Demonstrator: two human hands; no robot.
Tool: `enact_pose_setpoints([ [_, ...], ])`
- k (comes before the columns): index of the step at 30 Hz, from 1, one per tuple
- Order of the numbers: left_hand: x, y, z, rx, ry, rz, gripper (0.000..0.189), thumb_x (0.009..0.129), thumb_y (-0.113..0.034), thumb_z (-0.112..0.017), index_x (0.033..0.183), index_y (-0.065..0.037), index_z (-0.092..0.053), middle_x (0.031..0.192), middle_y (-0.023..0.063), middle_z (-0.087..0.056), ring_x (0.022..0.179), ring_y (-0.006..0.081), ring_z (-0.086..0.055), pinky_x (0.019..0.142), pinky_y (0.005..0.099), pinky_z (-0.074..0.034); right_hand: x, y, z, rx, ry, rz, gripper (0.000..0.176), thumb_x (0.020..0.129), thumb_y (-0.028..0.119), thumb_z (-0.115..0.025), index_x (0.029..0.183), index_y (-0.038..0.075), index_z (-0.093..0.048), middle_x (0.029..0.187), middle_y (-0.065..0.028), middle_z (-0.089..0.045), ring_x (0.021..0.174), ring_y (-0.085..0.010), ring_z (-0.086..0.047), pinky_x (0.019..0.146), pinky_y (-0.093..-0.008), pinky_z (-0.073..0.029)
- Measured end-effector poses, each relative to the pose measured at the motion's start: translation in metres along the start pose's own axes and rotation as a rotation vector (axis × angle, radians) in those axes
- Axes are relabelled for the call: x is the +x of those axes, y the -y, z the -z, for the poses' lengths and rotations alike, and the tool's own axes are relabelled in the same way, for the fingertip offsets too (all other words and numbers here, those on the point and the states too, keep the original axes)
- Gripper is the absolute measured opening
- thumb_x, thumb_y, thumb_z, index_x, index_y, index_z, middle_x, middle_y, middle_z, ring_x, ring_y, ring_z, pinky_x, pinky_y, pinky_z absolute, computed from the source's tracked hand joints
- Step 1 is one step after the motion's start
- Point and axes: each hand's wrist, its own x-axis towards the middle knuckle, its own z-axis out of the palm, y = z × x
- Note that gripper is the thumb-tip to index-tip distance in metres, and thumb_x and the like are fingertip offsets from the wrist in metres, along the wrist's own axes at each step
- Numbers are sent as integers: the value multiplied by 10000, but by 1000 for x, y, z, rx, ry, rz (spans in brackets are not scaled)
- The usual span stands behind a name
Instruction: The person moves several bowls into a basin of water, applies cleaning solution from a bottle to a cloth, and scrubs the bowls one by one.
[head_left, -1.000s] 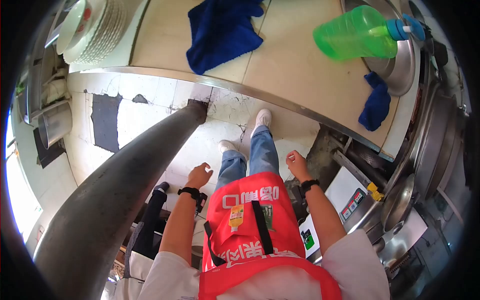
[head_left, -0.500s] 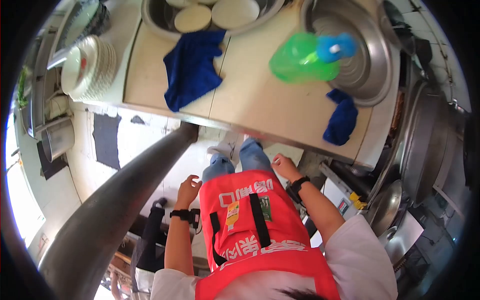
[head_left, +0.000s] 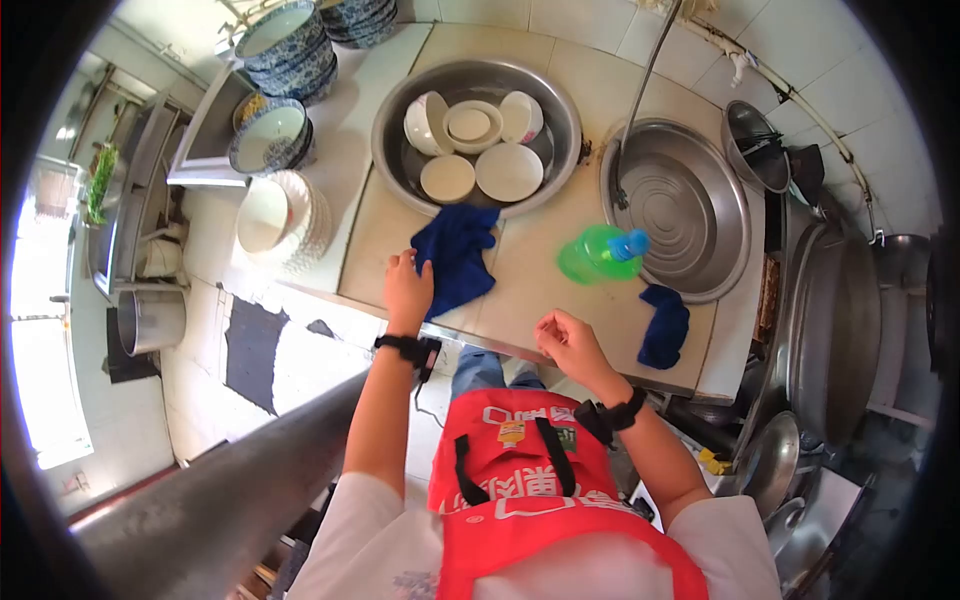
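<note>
My left hand (head_left: 408,290) rests on the left edge of a blue cloth (head_left: 455,255) that lies on the beige counter (head_left: 525,290); whether it grips the cloth I cannot tell. My right hand (head_left: 565,343) hovers over the counter's near edge, fingers curled, holding nothing. Just beyond the cloth stands a large steel basin (head_left: 395,160) with several white bowls and plates in it. A green bottle (head_left: 597,253) with a blue cap lies on its side between the two basins.
An empty steel basin (head_left: 675,205) sits at the right under a faucet pipe. A second blue cloth (head_left: 664,325) lies near the counter's right end. Stacked bowls and plates (head_left: 280,210) stand at the left. A thick grey pipe (head_left: 230,490) slants below left. Woks hang at right.
The view has tilted up from the floor to the counter. My left hand rose from beside my apron onto the blue cloth; my right hand rose to the counter edge.
</note>
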Motion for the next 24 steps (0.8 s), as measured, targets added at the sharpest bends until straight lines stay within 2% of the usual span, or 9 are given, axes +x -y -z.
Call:
enact_pose_setpoints([
  [3, 47, 28, -34, 135, 70, -5, 334, 853, -219, -630, 1131, -45, -569, 1090, 156, -560, 1026, 346, -556, 831, 428, -483, 23, 25, -22, -79, -106, 8, 107, 875, 93, -588, 939, 8, -581, 730, -61, -613, 642, -113, -588, 609, -258, -475],
  [7, 78, 23, -43, 166, 220, -91, 319, 836, -212, -645, 1105, -58, -569, 1142, 148, -528, 1075, 337, -521, 851, 421, -472, 38, 53, -50, 71, -4, -84, 116, 887, 98, -579, 957, 7, -567, 733, -75, -620, 688, -137, -617, 629, -269, -487],
  [11, 84, 19, -42, 262, 243, -376, 289, 809, -197, -664, 1047, -58, -572, 1083, 126, -542, 1030, 318, -544, 815, 441, -459, 48, 40, -61, -23, -64, -3, 150, 910, 146, -590, 982, 15, -578, 740, -38, -598, 664, -114, -581, 656, -272, -487],
  [14, 80, 26, -42, 45, 551, -415, 293, 807, -219, -682, 1012, -45, -565, 1018, 119, -561, 926, 307, -559, 797, 399, -454, 50, 31, -62, 5, -164, -39, 224, 911, 171, -596, 1073, 21, -556, 907, -90, -617, 824, -156, -601, 737, -291, -485],
  [16, 77, -1, -5, -390, 879, -278, 229, 870, -196, -648, 993, -42, -530, 960, 54, -569, 862, 216, -560, 777, 322, -442, 63, 27, -59, -207, -257, 147, 372, 929, 253, -591, 1207, 27, -493, 1160, -137, -558, 1029, -193, -550, 840, -324, -459],
  [17, 73, -14, 10, -388, 894, -292, 229, 870, -196, -648, 993, -42, -530, 960, 54, -569, 862, 216, -560, 777, 322, -442, 72, 18, -61, -205, -275, 139, 372, 929, 253, -591, 1207, 27, -493, 1160, -137, -558, 1029, -193, -550, 840, -324, -459],
  [20, 69, -57, 68, -1169, 1200, -51, 94, 944, -56, -544, 1021, -76, -494, 993, -34, -500, 960, 80, -506, 815, 246, -416, 94, 6, -57, 224, -378, -48, 509, 939, 361, -566, 1294, 12, -454, 1287, -134, -509, 1182, -188, -462, 991, -358, -362],
  [22, 64, -76, 89, -1235, 1277, -98, 99, 942, -55, -547, 1024, -82, -499, 1009, -25, -503, 983, 94, -509, 845, 248, -412, 98, 25, -38, 942, -121, -340, 544, 949, 422, -529, 1312, 21, -473, 1273, -106, -540, 1185, -163, -473, 996, -367, -361],
  [24, 61, -89, 103, -1315, 1357, -153, 117, 934, -64, -557, 1037, -89, -508, 1066, -11, -514, 1042, 111, -502, 908, 267, -404, 98, 14, -25, 1012, -2, -321, 526, 946, 423, -534, 1297, 33, -497, 1245, -86, -561, 1168, -155, -486, 976, -354, -375],
])
